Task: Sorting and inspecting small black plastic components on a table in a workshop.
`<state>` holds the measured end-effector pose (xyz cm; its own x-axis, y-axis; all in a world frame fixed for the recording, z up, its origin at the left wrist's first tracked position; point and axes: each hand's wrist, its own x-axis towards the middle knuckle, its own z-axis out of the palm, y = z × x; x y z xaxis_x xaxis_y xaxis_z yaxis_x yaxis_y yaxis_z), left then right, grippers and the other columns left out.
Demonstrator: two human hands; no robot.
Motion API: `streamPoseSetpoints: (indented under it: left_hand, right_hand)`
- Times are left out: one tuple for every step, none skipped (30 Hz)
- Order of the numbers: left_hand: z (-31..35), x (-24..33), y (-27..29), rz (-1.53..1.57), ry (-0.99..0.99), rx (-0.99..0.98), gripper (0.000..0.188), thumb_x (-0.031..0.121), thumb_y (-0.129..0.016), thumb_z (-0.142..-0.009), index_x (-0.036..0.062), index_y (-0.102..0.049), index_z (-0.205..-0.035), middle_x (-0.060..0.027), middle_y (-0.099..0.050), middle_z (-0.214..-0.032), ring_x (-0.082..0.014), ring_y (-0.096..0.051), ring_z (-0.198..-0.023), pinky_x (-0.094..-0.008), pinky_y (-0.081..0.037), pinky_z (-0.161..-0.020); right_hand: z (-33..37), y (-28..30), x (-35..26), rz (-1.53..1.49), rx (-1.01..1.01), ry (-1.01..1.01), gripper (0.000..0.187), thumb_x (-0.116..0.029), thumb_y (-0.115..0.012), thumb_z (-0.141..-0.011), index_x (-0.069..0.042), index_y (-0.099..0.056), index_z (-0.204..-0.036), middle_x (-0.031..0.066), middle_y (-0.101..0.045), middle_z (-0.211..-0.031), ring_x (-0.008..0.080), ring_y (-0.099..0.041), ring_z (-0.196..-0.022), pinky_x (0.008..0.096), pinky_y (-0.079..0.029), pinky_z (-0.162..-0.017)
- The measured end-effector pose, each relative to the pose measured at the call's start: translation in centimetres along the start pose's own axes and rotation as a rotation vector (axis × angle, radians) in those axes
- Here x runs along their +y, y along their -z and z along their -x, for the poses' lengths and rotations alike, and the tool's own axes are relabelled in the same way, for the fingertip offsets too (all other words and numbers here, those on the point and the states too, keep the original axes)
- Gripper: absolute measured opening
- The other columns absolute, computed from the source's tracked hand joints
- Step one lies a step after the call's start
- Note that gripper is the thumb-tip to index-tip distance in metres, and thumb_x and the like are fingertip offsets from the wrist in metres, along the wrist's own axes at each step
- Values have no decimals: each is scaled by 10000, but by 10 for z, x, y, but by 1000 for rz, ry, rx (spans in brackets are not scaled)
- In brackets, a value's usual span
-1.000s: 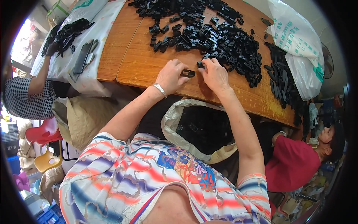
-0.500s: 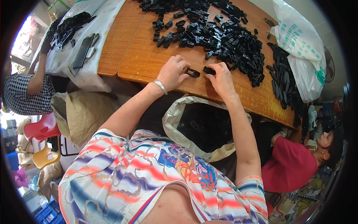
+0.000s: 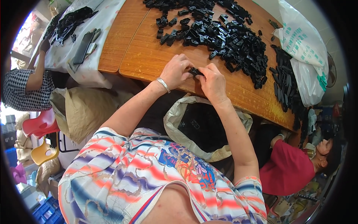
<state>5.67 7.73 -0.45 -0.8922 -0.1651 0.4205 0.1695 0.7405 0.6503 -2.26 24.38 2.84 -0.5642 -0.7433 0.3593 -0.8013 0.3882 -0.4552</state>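
Over the near edge of the wooden table (image 3: 149,48), my two hands meet at one small black plastic part (image 3: 194,71). My left hand (image 3: 176,72) pinches its left end between thumb and fingers. On the other end, the fingers of my right hand (image 3: 212,83) are closed. The pieces touch between my fingertips; whether they are joined I cannot tell. Beyond my hands spreads a heap of black plastic pieces (image 3: 238,44). Below the table edge, near my right forearm, an open sack (image 3: 172,118) holds more black parts.
Long black parts (image 3: 284,84) lie along the table's right side beside a white plastic bag (image 3: 305,48). A phone-like dark slab (image 3: 83,48) rests on the covered table at left. A brown sack (image 3: 84,112) stands below it. Co-workers sit left and right, one in a red shirt (image 3: 287,168).
My right hand has moved left, bringing its black piece against the one in my left hand. Earlier the two pieces were apart.
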Motion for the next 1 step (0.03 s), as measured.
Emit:
streamPoseSetpoints:
  left_hand:
    - [-1,-2,1,3,18,-25,242,86,-747,-731,48,-670,-958,-106,-589,-969,-296,-558,-955,-369,-471,-850]
  right_hand:
    - [-1,3,-6,40,-34,-23,248,-16,-714,-779,-22,-693,-1027,139,-629,-937,306,-654,-801,378,-520,-694]
